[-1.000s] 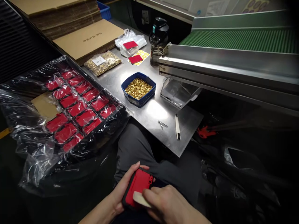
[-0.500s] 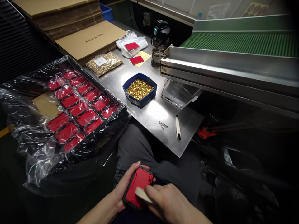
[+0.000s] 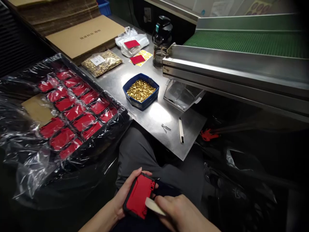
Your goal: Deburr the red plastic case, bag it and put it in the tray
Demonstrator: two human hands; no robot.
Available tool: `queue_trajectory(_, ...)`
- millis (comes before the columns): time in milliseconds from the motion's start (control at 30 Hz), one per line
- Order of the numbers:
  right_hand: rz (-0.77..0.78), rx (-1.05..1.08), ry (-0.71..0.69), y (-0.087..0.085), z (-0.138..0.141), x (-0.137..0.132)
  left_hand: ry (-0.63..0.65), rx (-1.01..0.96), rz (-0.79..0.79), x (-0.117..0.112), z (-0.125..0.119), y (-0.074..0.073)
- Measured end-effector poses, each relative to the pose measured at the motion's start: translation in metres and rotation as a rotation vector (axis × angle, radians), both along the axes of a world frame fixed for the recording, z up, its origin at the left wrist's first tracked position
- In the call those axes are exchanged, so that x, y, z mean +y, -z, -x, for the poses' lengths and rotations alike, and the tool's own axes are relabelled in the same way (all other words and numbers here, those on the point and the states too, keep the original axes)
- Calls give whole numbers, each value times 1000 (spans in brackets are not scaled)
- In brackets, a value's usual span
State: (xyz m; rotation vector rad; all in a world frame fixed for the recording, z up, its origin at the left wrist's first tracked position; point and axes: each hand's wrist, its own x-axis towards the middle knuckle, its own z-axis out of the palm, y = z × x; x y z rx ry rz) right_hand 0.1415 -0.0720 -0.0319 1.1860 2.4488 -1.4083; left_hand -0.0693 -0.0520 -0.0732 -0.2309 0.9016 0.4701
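Observation:
A red phone case with a black rim lies tilted in my left hand, above my lap. Its camera cutouts are at the upper right corner. The fingers of that hand wrap around the case from beneath, and some tips show past its right edge. My right hand grips a flat off-white tool with a rounded end, like a scraper. The tool's tip is at the right edge of the red back; whether it presses there I cannot tell. My right fingers partly hide its rear end.
At left, a plastic-lined carton holds several red cases. On the metal table are a blue bin of small gold pieces, a white cutter, small nippers, and a bottle. A green conveyor runs at right.
The tool's tip has moved from the middle of the red back to its right edge, along with my right hand. My left hand still holds the case, turned slightly. The view has shifted a little.

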Motion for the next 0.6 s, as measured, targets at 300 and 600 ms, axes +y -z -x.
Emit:
queue_trajectory(300, -55, -9, 123, 6, 3, -2, 77, 206, 19, 7, -8, -9)
queue_trajectory(600, 18, 13, 180, -2, 3, -4, 64, 244, 1, 3, -10, -11)
